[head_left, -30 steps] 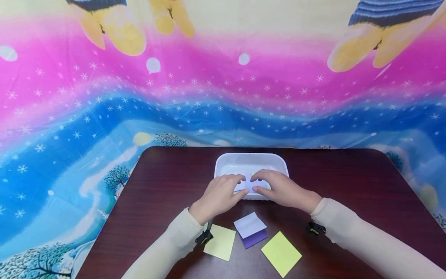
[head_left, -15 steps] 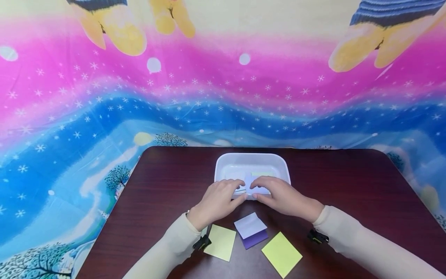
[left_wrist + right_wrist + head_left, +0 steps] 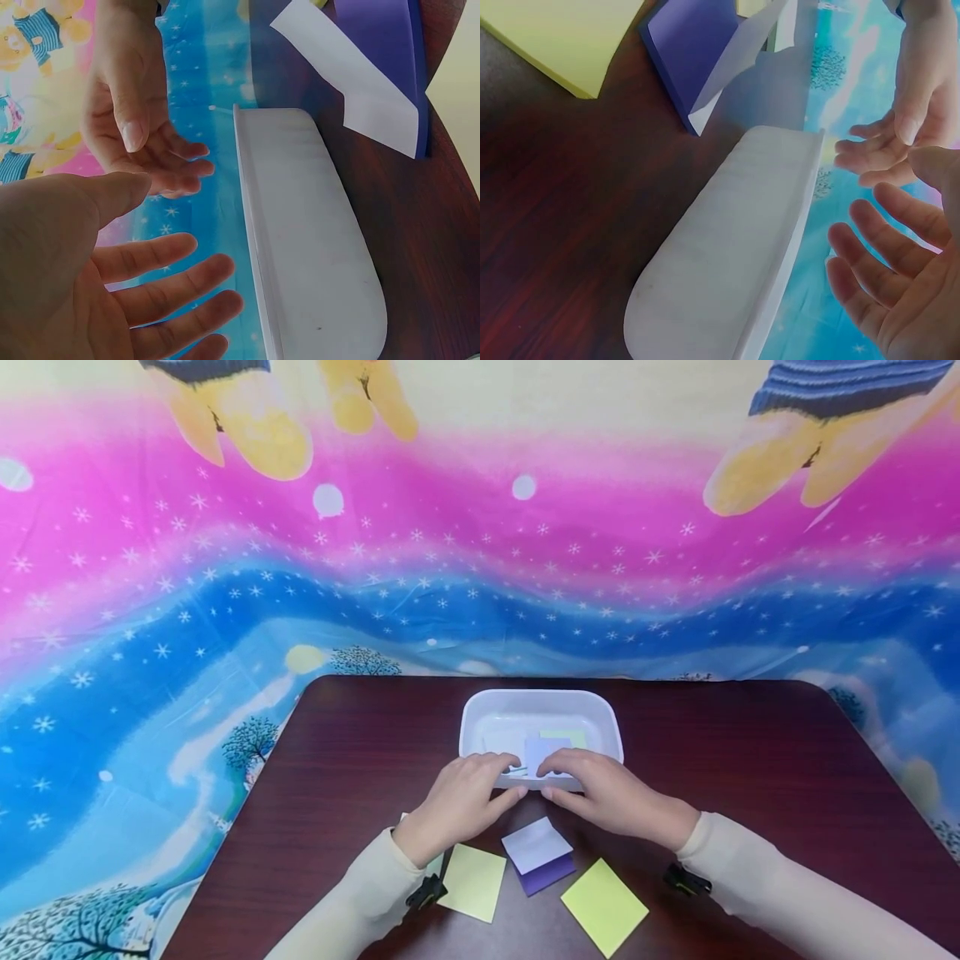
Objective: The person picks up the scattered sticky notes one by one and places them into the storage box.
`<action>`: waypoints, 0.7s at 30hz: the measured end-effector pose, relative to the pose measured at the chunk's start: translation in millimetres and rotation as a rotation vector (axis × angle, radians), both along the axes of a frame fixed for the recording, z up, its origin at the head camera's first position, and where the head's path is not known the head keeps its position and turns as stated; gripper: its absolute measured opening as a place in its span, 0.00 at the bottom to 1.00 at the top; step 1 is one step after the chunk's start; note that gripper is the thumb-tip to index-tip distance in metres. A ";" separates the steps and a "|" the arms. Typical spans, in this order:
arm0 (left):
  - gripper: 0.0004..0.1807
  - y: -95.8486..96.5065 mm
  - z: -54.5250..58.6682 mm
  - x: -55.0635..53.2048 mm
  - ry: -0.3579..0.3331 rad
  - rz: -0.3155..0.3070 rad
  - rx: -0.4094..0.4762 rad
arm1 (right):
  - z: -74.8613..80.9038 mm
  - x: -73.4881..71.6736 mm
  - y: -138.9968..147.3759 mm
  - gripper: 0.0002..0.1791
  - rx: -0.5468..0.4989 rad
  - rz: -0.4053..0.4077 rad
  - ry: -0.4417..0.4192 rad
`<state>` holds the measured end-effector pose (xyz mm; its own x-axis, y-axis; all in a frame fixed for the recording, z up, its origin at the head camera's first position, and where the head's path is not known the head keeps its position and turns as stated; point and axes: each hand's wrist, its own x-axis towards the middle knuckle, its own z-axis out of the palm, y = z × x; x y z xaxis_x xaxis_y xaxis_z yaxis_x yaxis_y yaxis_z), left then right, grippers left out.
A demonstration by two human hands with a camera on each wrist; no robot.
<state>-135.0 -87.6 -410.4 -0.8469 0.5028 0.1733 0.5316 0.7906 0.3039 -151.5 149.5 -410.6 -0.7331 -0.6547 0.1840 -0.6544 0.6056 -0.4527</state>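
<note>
Both hands hover over the near rim of a white plastic tray (image 3: pixel 542 695), thumbs toward each other. My left hand (image 3: pixel 467 797) holds nothing; in the left wrist view its fingers (image 3: pixel 176 289) are loosely spread above the tray's side. The right hand (image 3: pixel 618 793) is likewise bare, with its fingers (image 3: pixel 877 247) relaxed and slightly bent in the right wrist view. Inside the tray lie a lilac paper square (image 3: pixel 546 750) and a pale green one (image 3: pixel 573 737), partly covered by it. The right fingers overlap these papers in the head view.
Before the tray sits a purple sticky-note pad (image 3: pixel 551 875) with a whitish folded sheet (image 3: pixel 536 843) raised on top. A yellow pad (image 3: pixel 604 908) lies to its right, a pale yellow pad (image 3: pixel 476 883) to its left. A patterned cloth (image 3: pixel 480 527) hangs behind the dark table (image 3: pixel 727 735).
Both hands have drawn back toward the tray's near rim and slightly toward me, uncovering more of the lilac and green papers inside. Pads and tray stay in place.
</note>
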 end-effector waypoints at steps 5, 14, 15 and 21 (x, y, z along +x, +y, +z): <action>0.21 -2.1 -0.6 1.6 0.011 -0.001 -0.007 | -1.3 3.7 0.5 0.11 0.008 0.000 0.004; 0.21 -7.5 -2.0 6.4 -0.015 0.019 -0.018 | -3.9 10.8 -2.6 0.12 0.002 0.024 0.002; 0.22 -8.0 -2.1 6.8 -0.019 0.022 -0.018 | -4.4 11.3 -3.0 0.12 0.004 0.027 0.002; 0.22 -11.5 -2.9 9.5 -0.039 0.025 -0.009 | -8.3 14.2 -5.9 0.11 0.022 0.058 0.004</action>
<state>-125.4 -99.1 -413.3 -0.8653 0.4827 0.1355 0.4994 0.8063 0.3170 -137.4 143.7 -419.0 -0.6931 -0.7002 0.1713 -0.6904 0.5764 -0.4372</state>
